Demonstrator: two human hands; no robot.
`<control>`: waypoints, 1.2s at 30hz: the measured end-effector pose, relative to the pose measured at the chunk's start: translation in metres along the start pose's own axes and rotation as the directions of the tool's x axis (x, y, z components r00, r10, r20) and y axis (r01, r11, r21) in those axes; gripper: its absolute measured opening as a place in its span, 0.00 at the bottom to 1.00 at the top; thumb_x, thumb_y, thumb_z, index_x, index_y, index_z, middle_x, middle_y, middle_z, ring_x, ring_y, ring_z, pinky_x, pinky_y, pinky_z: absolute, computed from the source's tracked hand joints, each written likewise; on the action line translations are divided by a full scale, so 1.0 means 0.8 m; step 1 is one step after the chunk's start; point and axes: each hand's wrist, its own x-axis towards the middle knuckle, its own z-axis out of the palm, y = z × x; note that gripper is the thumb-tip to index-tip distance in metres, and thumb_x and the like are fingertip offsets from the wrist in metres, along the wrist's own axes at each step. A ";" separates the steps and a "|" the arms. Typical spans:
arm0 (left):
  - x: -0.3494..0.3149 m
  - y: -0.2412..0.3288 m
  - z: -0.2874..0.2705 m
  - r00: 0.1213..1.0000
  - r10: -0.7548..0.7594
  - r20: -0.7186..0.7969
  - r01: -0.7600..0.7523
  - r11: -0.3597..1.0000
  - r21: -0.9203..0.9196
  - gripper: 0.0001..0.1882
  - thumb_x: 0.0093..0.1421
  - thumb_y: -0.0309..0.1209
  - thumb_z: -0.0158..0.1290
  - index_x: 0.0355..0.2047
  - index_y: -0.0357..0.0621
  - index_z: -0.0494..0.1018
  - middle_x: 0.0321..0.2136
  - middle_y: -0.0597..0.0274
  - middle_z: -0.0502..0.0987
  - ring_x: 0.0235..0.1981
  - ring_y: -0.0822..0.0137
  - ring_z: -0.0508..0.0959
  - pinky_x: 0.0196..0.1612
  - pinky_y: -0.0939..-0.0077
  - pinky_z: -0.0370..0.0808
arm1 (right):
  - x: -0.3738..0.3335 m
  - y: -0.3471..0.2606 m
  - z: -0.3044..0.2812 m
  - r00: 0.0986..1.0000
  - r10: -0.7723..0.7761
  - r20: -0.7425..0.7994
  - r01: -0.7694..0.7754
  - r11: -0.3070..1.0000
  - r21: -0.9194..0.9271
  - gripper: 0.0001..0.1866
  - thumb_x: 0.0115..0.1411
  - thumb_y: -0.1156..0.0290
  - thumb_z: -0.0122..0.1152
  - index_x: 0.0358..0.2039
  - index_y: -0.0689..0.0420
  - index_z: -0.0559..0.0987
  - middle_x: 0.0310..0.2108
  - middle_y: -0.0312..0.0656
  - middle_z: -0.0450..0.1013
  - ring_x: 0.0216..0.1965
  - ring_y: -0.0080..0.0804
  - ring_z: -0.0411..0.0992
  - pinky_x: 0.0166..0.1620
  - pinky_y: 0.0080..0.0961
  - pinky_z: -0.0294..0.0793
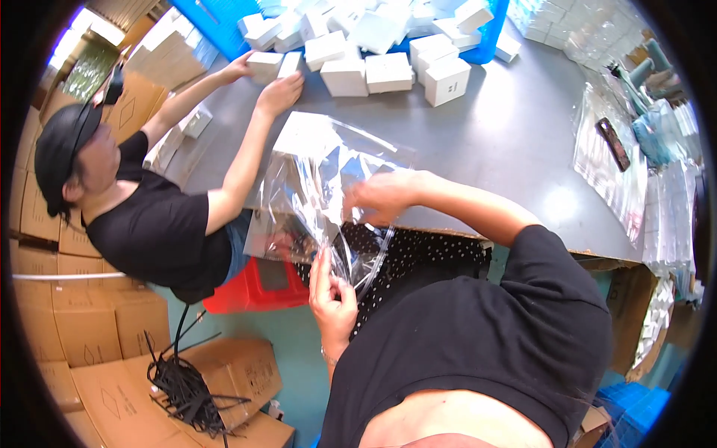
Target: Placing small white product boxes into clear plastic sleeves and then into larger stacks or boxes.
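A large clear plastic bag lies over the near edge of the grey table, its lower part hanging toward me. White box shapes show at its far end. My left hand pinches the bag's near edge between thumb and fingers, below the table edge. My right hand is over or inside the bag; motion blurs its fingers, and I cannot tell whether they grip anything. Across the table on the left, a co-worker in a black cap handles small white boxes with both hands.
White boxes spill from a blue crate at the far side of the table. A phone rests on clear bags at the right. Below on the left are a red stool, brown cartons and black straps.
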 end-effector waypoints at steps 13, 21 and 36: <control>0.060 0.034 -0.080 0.931 -0.047 0.363 0.061 0.998 -0.030 0.15 0.52 0.19 0.61 0.42 0.34 0.80 0.48 0.47 0.78 0.24 0.78 0.78 0.25 0.84 0.75 | -0.230 0.092 -0.177 0.491 0.582 -0.648 -0.854 0.471 -0.223 0.29 0.52 0.60 0.70 0.55 0.48 0.75 0.57 0.42 0.69 0.52 0.43 0.71 0.52 0.38 0.73; 0.348 0.090 0.092 0.723 0.533 0.440 -0.683 0.649 0.336 0.31 0.51 0.37 0.65 0.54 0.38 0.72 0.52 0.46 0.74 0.56 0.50 0.71 0.58 0.60 0.69 | -0.260 0.047 -0.109 0.612 0.634 -0.473 -0.704 0.709 0.039 0.41 0.43 0.49 0.74 0.57 0.51 0.71 0.62 0.53 0.61 0.64 0.52 0.58 0.64 0.43 0.62; 0.372 0.090 0.288 0.326 0.597 0.733 -0.944 0.246 0.219 0.56 0.31 0.42 0.71 0.63 0.50 0.59 0.56 0.56 0.63 0.60 0.51 0.58 0.63 0.54 0.51 | -0.313 0.010 -0.044 0.119 0.963 -0.241 0.438 0.167 0.883 0.39 0.56 0.41 0.57 0.63 0.48 0.63 0.51 0.41 0.69 0.46 0.34 0.70 0.42 0.35 0.73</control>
